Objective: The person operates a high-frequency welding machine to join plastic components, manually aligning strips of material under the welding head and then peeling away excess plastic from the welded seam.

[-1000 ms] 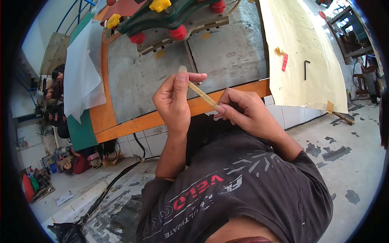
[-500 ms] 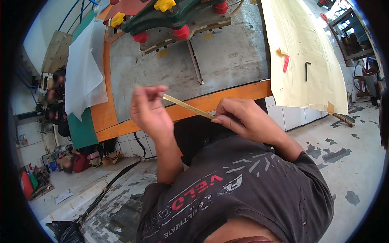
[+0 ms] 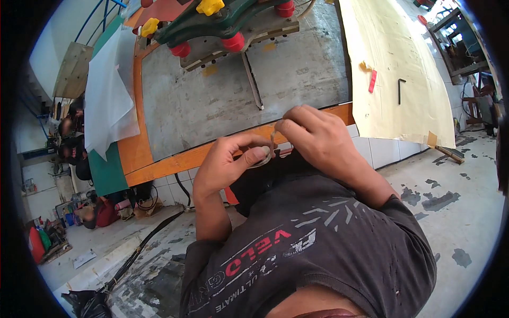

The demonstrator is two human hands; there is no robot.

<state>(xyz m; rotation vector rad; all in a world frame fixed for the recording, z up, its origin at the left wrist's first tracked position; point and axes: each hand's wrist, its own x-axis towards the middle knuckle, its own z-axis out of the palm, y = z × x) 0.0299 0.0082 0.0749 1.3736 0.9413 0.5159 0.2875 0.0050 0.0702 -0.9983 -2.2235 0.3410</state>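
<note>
A narrow, shiny, yellowish strip of tape (image 3: 272,139) runs short and bent between my two hands, over the front edge of the table. My left hand (image 3: 225,161) is closed, with thumb and index finger pinching the lower part of the strip, where it curves like a loop. Higher up and to the right, my right hand (image 3: 318,139) pinches the strip's upper end between its fingertips. Both hands almost meet. Part of the strip is hidden behind my fingers.
Ahead is a grey metal table (image 3: 185,95) with an orange wooden border (image 3: 185,155). A green machine frame (image 3: 233,24) with red feet stands on it. Translucent sheets (image 3: 108,90) lie left; a cream sheet (image 3: 403,47) at right carries a black hex key (image 3: 400,91). People sit far left.
The strip was stretched straight between my hands; now it is short and bent. My left hand has moved right and down, my right hand slightly up, bringing them together.
</note>
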